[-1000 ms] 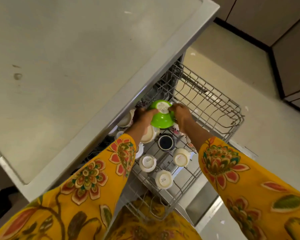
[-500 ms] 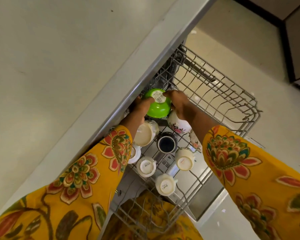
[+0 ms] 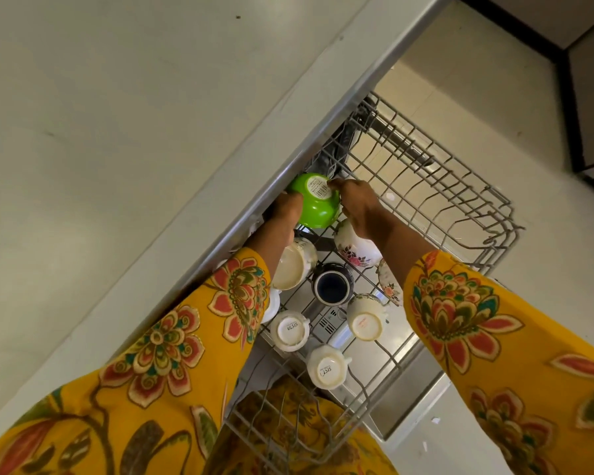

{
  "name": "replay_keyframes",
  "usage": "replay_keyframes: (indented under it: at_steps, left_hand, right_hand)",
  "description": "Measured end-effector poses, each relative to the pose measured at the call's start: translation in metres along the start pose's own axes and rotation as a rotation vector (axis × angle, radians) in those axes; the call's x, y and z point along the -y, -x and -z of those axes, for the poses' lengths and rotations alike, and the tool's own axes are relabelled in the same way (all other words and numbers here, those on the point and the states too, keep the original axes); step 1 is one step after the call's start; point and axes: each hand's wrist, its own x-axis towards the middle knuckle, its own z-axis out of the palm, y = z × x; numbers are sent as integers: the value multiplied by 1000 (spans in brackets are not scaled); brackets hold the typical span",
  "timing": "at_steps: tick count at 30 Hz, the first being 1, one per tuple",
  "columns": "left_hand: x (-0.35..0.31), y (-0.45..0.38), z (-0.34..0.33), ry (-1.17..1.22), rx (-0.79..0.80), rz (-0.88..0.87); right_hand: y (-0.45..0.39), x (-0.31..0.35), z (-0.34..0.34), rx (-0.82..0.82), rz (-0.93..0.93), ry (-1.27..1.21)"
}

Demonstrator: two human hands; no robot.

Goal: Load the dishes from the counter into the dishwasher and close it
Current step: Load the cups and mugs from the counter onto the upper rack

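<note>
A green bowl (image 3: 314, 202) is upside down, a barcode label on its base, at the back of the pulled-out wire rack (image 3: 436, 186), close under the counter edge. My left hand (image 3: 287, 209) grips its left side and my right hand (image 3: 355, 204) grips its right side. Below the bowl in the rack are several upturned white cups (image 3: 290, 330), a dark mug (image 3: 331, 284) and a floral cup (image 3: 352, 246).
The pale counter (image 3: 117, 132) fills the left of the view and its edge overhangs the rack. The right part of the rack holds nothing. The open dishwasher door (image 3: 412, 399) lies below. Floor and dark-trimmed cabinets (image 3: 590, 80) lie to the right.
Both hands have carried the green bowl further back in the rack, toward the counter edge. The view has tipped closer over the rack.
</note>
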Motion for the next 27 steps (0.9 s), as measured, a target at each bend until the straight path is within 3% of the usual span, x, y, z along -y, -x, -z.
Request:
replay_keyframes:
  at_steps: [7, 15, 20, 27]
  left_hand:
    - [-1, 22, 6, 57, -24, -52]
    - [16, 75, 27, 281, -25, -141]
    - [34, 126, 50, 469, -50, -81]
    - [83, 189, 102, 740, -156, -54]
  right_hand:
    - [20, -6, 5, 21, 31, -47]
    - [65, -12, 2, 12, 65, -36]
    - [122, -18, -17, 127, 119, -34]
    - [212, -28, -70, 346, 257, 159]
